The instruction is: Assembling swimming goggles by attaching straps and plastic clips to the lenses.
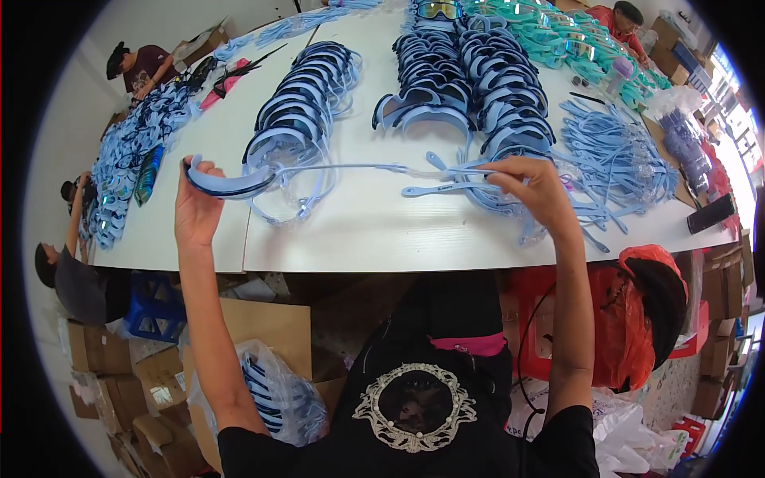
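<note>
- Black shirt (478,434) with a pale ornate oval on its front lies closest to the camera; I am right up against the white table (358,243), probably so that both arms reach over its near edge.
- My left hand (199,205), above the table's near left part, is closed round the outer end of light-blue goggles (231,183); how each finger sits behind the frame I cannot see.
- My right hand (530,183), above the table's near right part, has thumb and fingers drawn together on a blue strap (358,166) that seems to run from those goggles. With my hands well apart, it hangs nearly straight over the table, which likely lets me see its whole length.
- Another strap end (430,190) points left just below it; whether my pinch takes that in too, I cannot tell.
- Three rows of goggles (299,99) stand farther back on the table, overlapping one another, I suppose to save room.
- Loose-looking straps (617,151) lie heaped on the table's right side, perhaps for my right hand's reach.
- Under the table's left side, a clear bag (307,406) holds blue-edged pieces together.
</note>
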Tool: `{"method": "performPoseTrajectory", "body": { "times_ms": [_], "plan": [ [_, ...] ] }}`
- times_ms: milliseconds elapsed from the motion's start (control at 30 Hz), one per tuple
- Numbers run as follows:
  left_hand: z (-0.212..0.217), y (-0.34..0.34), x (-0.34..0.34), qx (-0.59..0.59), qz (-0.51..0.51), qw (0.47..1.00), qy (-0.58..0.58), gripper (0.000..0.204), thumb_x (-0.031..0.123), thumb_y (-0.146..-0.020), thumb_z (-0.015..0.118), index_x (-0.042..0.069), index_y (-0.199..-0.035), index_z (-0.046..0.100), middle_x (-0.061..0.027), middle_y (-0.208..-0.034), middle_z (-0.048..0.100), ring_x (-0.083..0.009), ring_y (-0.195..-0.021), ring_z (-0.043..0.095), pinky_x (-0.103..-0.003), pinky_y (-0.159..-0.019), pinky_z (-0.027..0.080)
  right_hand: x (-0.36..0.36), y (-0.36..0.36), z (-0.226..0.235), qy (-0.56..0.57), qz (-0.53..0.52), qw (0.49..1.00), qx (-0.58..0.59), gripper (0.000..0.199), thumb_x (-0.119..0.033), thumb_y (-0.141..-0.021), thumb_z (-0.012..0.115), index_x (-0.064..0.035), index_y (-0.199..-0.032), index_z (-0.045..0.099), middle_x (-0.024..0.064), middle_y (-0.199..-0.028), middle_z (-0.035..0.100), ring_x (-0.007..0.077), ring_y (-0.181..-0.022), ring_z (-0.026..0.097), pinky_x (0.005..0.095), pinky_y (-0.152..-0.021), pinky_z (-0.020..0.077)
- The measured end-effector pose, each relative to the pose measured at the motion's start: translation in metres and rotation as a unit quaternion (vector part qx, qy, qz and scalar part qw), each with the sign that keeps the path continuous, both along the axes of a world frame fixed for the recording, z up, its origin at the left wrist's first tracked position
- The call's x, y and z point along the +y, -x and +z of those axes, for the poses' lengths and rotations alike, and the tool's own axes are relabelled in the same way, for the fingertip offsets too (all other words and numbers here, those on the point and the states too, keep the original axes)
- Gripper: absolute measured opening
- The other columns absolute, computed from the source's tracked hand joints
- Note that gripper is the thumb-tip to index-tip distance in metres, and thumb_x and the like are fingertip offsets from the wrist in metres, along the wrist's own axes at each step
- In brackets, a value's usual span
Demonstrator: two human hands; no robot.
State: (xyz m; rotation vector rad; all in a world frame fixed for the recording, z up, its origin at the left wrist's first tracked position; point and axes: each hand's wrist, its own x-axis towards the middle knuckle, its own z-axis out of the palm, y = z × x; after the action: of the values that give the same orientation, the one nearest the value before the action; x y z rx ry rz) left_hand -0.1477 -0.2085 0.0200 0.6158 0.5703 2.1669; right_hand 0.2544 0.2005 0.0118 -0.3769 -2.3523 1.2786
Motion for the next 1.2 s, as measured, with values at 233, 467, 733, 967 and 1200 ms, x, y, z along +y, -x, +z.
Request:
{"method": "performPoseTrajectory", "body": {
  "times_ms": [233,467,733,967,1200],
  "plan": [
    [-0.008,-0.030,-0.020,0.007,0.085,0.993,0.087,0.020,0.028,-0.112,0.058,0.010,-0.115,0.066,-0.0052,-0.101,0.064,-0.0186,-0.093,0.057,-0.033,-0.089,0.050,0.043,-0.021,-0.007,-0.029,-0.122,0.980,0.155,0.010,-0.010,-0.093,0.082,-0.0014,-0.096,0.080,0.0017,-0.091,0.077,0.0076,-0.079,0.065,0.0214,-0.073,0.0487],
    [0.003,-0.092,0.004,0.071,0.084,0.987,0.121,0.023,0.029,-0.112,0.058,0.010,-0.119,0.068,-0.0056,-0.109,0.070,-0.0173,-0.104,0.064,-0.034,-0.096,0.052,-0.009,0.012,0.000,0.422,-0.095,0.803,0.410,0.017,-0.021,-0.105,0.069,-0.0055,-0.110,0.066,0.0021,-0.086,0.067,0.0111,-0.083,0.063,0.0256,-0.088,0.0517],
    [0.053,-0.263,0.079,0.342,-0.109,0.875,0.324,0.022,0.014,-0.099,0.074,-0.001,-0.115,0.075,-0.0017,-0.102,0.068,-0.0105,-0.090,0.061,-0.026,-0.081,0.048,-0.134,-0.023,0.035,0.162,0.101,0.974,0.126,0.014,-0.011,-0.101,0.072,0.0004,-0.095,0.067,-0.0013,-0.078,0.060,0.0039,-0.072,0.052,0.0239,-0.064,0.0423],
    [0.006,-0.281,0.073,0.427,-0.107,0.817,0.373,0.026,0.018,-0.096,0.076,0.001,-0.115,0.074,-0.0058,-0.095,0.063,-0.0156,-0.081,0.058,-0.030,-0.073,0.046,-0.157,-0.045,0.014,0.072,0.086,0.992,-0.065,0.016,-0.015,-0.095,0.077,-0.0022,-0.093,0.067,0.0061,-0.073,0.065,0.0120,-0.061,0.059,0.0293,-0.057,0.0458],
    [-0.009,-0.288,0.072,0.436,-0.157,0.820,0.337,0.028,0.019,-0.098,0.075,-0.003,-0.114,0.073,-0.0081,-0.095,0.063,-0.0166,-0.084,0.060,-0.031,-0.074,0.048,-0.155,-0.060,-0.002,0.150,0.105,0.976,-0.120,0.017,-0.016,-0.095,0.076,-0.0019,-0.092,0.067,0.0091,-0.075,0.066,0.0172,-0.058,0.060,0.0300,-0.057,0.0463]
  ]
}}
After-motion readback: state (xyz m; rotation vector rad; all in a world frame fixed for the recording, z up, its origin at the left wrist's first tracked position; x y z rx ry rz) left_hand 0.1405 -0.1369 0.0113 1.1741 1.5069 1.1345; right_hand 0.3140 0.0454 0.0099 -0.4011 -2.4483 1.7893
